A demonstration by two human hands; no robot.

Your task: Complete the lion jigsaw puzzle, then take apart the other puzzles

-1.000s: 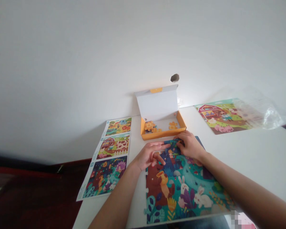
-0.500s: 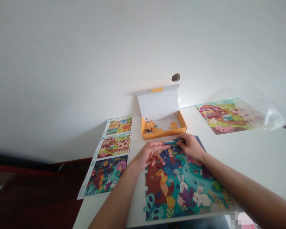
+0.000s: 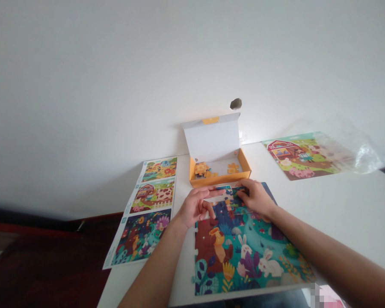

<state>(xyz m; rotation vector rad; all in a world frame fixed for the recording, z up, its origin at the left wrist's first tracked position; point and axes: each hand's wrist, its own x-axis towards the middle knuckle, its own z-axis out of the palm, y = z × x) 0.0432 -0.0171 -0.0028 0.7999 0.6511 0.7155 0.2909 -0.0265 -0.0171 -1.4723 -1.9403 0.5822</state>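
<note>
Jigsaw puzzle (image 3: 244,252) with animal scene, flat on the white surface (image 3: 340,214), hands at its 12 o'clock edge. Left hand (image 3: 197,207): fingers (image 3: 216,193) extended, narrow, tips at a blue strip of puzzle pieces (image 3: 226,187). Right hand (image 3: 256,197): fingers (image 3: 244,188) curled narrow on the same strip; grip or mere press, cannot tell. Even, flat pressure along the joint suits such pieces. Orange box (image 3: 220,182) at 12 o'clock, loose pieces (image 3: 201,169) inside. Printed sheet (image 3: 140,235) at 9 o'clock; barn picture (image 3: 295,156) at 2 o'clock, plastic bag (image 3: 365,156) beside it. Dark red floor (image 3: 48,261) at 9 o'clock; white wall (image 3: 192,64) behind.
</note>
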